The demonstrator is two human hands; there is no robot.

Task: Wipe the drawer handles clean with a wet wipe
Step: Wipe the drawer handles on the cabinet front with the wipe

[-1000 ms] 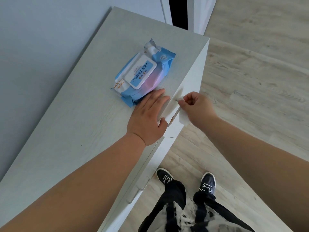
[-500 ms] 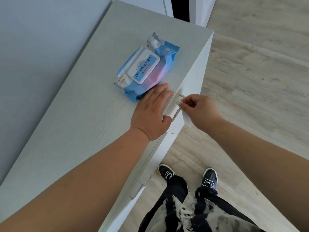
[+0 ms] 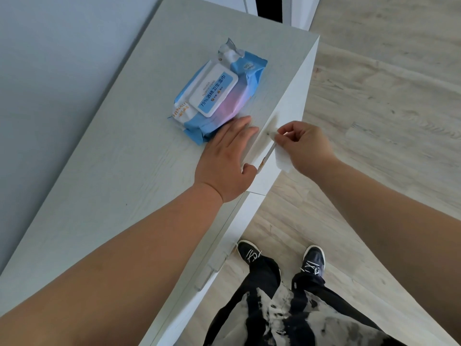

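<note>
My right hand (image 3: 303,146) pinches a white wet wipe (image 3: 283,158) against the upper end of the top drawer's handle (image 3: 268,151) on the front of the white dresser (image 3: 124,171). The wipe's loose end hangs below my fingers. My left hand (image 3: 227,158) lies flat with straight fingers on the dresser top by its front edge, the thumb over the edge. A second handle (image 3: 212,268) shows lower on the dresser front, untouched.
A blue and pink pack of wet wipes (image 3: 217,93), lid closed, lies on the dresser top just beyond my left fingertips. A grey wall runs along the left. Wood floor lies to the right, with my feet (image 3: 282,255) below. A doorway (image 3: 272,6) is at the top.
My right hand with the wipe has slid a little along the handle toward its far end. My left hand has stayed flat on the dresser top.
</note>
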